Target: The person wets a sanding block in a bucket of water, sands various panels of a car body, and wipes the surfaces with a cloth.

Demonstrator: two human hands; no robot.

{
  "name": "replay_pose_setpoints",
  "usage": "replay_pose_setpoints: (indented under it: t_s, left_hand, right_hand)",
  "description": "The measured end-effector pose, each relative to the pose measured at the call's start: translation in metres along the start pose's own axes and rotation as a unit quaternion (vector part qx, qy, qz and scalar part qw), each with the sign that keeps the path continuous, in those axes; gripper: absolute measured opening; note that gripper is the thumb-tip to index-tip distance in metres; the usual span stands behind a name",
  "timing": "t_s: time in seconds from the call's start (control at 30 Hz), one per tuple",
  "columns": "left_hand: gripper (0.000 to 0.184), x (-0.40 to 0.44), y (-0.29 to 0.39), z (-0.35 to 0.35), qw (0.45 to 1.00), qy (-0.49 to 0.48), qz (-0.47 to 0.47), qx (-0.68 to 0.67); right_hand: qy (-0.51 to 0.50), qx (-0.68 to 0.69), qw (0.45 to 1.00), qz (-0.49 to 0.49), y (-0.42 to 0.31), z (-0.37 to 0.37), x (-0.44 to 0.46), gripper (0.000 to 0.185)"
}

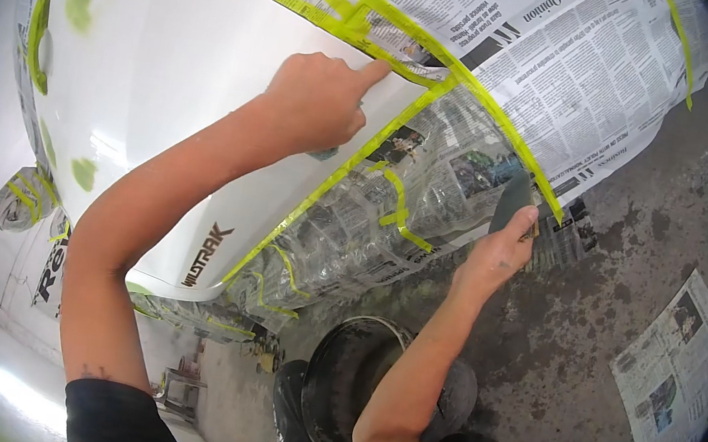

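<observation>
A white car door panel (206,43) with a dark WILDTRAK badge (207,256) fills the left half of the view. At its upper right corner, my left hand (316,104) has the index finger stretched onto the edge beside the yellow-green masking tape. The other fingers are curled, and a bit of something greyish peeks out below them; what it is I cannot make out. My right hand (496,253), further right, grips a flat dark grey piece that looks like sandpaper (513,201) between thumb and fingers, held in front of the newspaper masking.
Newspaper (576,80) and plastic-covered paper (434,174) mask the areas around the panel. A black bucket (352,385) stands on the stained concrete floor (573,345). A loose newspaper sheet (668,387) lies at the right. A wrapped mirror (23,199) sticks out at the left.
</observation>
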State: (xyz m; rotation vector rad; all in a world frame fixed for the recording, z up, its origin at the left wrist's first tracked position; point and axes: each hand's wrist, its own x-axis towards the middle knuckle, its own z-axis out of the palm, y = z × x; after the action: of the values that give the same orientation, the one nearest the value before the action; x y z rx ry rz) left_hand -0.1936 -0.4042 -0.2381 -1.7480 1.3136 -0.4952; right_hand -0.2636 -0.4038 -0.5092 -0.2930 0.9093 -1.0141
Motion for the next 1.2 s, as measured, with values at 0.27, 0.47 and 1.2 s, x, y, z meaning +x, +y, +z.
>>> replay_pose_setpoints:
  t_s: [0.27,0.47,1.2]
  left_hand:
    - [0.055,-0.014,-0.02,-0.019,1.0,0.006,-0.015,0.025]
    - [0.057,-0.022,-0.029,-0.031,0.998,0.002,-0.03,0.046]
    - [0.057,-0.295,0.132,0.159,0.736,-0.265,-0.053,-0.62]
  right_hand:
    - [-0.01,0.0,1.0,0.005,-0.009,0.005,-0.009,0.054]
    - [-0.022,-0.001,1.0,-0.012,-0.008,0.003,-0.009,0.054]
    - [-0.616,-0.309,0.716,-0.115,-0.058,0.013,-0.083,0.032]
